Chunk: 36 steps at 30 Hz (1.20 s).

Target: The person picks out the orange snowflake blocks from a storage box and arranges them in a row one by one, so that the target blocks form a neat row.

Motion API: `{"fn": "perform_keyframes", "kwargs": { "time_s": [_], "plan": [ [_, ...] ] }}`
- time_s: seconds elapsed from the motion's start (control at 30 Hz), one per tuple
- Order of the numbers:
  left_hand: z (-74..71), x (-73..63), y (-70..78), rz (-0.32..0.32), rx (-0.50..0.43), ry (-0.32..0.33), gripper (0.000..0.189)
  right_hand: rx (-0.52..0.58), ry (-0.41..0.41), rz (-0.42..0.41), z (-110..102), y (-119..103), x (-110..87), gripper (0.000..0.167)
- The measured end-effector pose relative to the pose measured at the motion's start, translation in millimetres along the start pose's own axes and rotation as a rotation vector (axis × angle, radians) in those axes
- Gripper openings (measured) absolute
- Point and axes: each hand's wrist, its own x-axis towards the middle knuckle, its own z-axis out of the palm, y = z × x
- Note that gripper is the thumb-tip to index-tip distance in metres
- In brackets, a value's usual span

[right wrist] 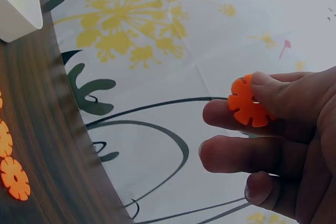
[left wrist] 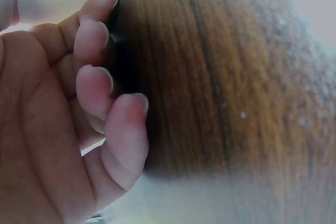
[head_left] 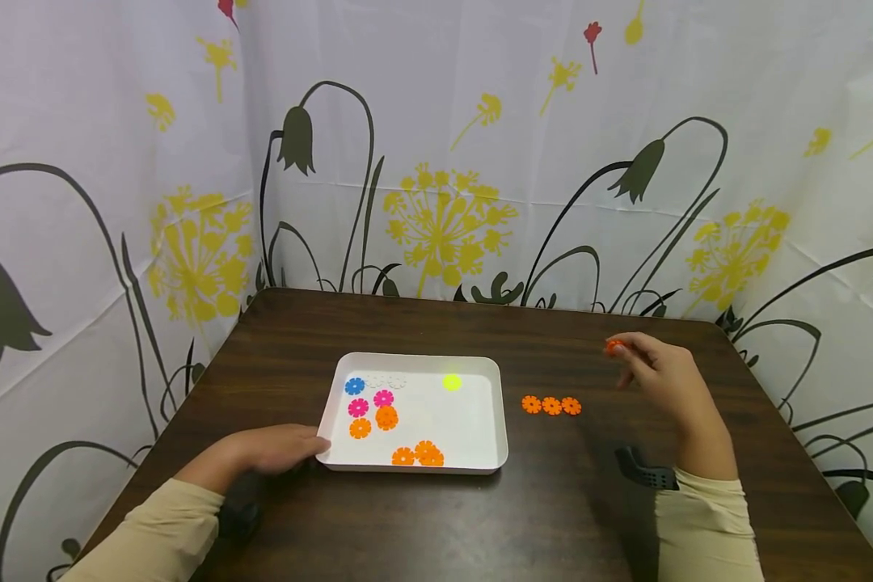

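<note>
My right hand (head_left: 658,373) is raised above the table's right side. Between thumb and index finger it pinches an orange snowflake disc (right wrist: 247,103), a flat notched piece with a centre hole; the other fingers are loosely bent. Below and to its left, three orange discs (head_left: 551,406) lie in a row on the table. A shallow white tray (head_left: 473,440) stands left of that row. At the tray's front left corner my left hand (head_left: 272,447) holds the rim, fingers curled in the left wrist view; their exact contact is hidden there.
Inside the tray lie a blue disc (head_left: 354,386), two pink discs (head_left: 383,398), several orange discs (head_left: 403,457), a yellow disc (head_left: 452,382) and some whitish ones (head_left: 387,381). The dark wooden table (head_left: 553,517) ends at a flower-printed curtain (head_left: 436,121).
</note>
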Motion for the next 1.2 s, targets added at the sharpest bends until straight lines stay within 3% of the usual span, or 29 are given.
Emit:
{"fn": "perform_keyframes", "kwargs": {
  "time_s": [0.37, 0.67, 0.77, 1.0, 1.2],
  "plan": [
    [-1.8, 2.2, -1.6, 0.005, 0.010, 0.002, 0.050, -0.006, 0.063, 0.037, -11.4, 4.3, -6.7, 0.015],
    [-2.9, 2.7, -2.8, 0.005, -0.005, -0.003, 0.048, 0.012, 0.017, 0.061, -14.5, 10.7, -4.3, 0.016],
    [-2.9, 3.2, -2.7, 0.008, 0.001, -0.001, 0.050, -0.014, -0.080, 0.106, -14.0, 15.3, -2.6, 0.022],
    [-2.2, 3.4, -1.5, -0.004, 0.003, 0.006, 0.054, -0.004, -0.442, 0.261, 7.4, 37.0, 2.5, 0.014],
    [0.0, 5.2, -0.6, -0.008, -0.019, 0.001, 0.053, -0.042, -0.583, 0.268, 39.4, 52.3, 5.7, 0.008]
  ]
}}
